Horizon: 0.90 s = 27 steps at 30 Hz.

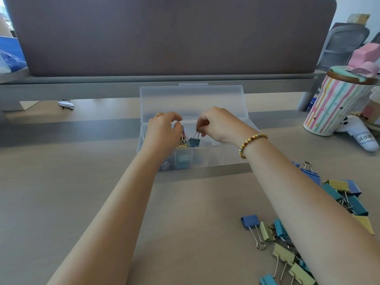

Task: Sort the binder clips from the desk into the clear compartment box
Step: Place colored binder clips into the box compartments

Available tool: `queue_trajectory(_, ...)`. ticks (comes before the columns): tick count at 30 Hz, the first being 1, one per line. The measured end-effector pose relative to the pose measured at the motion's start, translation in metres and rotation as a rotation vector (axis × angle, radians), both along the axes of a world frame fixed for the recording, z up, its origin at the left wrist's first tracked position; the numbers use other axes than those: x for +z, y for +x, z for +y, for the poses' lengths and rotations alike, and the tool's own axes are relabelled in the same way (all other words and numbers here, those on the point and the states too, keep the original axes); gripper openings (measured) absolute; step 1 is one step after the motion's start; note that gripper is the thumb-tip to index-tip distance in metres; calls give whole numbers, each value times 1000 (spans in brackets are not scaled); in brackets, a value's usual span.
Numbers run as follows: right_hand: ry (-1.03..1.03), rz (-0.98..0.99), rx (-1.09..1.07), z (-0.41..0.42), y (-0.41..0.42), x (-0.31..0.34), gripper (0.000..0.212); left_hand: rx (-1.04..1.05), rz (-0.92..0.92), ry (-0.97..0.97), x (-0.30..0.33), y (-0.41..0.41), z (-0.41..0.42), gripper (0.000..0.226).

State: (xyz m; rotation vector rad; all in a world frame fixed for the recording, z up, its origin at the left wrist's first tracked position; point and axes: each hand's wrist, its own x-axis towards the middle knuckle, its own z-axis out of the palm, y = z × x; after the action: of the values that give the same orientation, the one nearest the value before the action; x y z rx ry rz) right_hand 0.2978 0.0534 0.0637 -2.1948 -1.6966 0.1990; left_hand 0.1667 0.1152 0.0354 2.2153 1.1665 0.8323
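Few clips in box [230, 155]; right hand [216, 124] pinches teal clip [194, 141] over it, left hand [164, 131] grip unclear. Big pile [292, 243] right of box left.

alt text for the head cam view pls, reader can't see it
Both hands reach into an open clear compartment box on a desk; the right hand pinches a teal binder clip by its wire handles above a compartment, the left hand is over clips at the left end. A pile of loose clips lies lower right.
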Motion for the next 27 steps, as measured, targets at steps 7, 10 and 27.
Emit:
queue_trajectory(7, 100, -182, -50, 2, -1, -16, 10, -4, 12, 3, 0, -1, -1, 30)
queue_trajectory(10, 170, -205, -20, 1, 0, -18, 8, -6, 9, 3, -1, -1, -1, 30)
queue_trajectory(27, 26, -305, 162, -16, 3, -12, 19, -24, -75, 92, 6, -2, -10, 29)
